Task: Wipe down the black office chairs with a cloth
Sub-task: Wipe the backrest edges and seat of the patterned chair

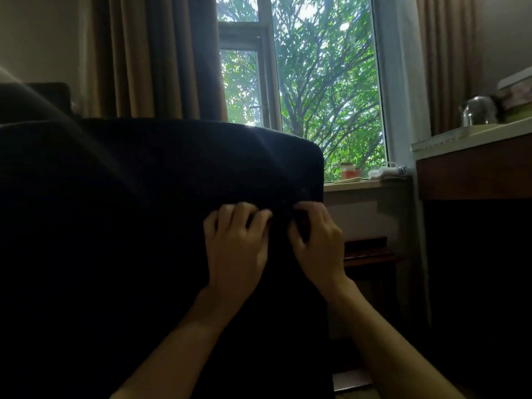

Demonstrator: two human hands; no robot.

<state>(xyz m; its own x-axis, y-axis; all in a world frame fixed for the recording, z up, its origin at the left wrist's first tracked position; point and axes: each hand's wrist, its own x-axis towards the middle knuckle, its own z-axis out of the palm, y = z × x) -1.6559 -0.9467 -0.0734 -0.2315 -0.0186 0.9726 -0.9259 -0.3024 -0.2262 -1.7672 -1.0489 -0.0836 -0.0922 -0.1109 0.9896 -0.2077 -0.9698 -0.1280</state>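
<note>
Black fabric office chair back (pixel 161 180) filled the near left; left hand (pixel 237 243) and right hand (pixel 316 240) pinched something dark, cloth unclear; firm, overlapping strokes would suit.

Both hands, left (pixel 236 240) and right (pixel 316 240), fingers curled, against dark chair back (pixel 172 168); window (pixel 316 82) behind.

- We have one head-worn wide-angle view, low and close behind the black chair (pixel 161 180).
- We face forward toward the window (pixel 322 82).
- Our left hand (pixel 237 243) and right hand (pixel 316 246) sit near, mid-frame.
</note>
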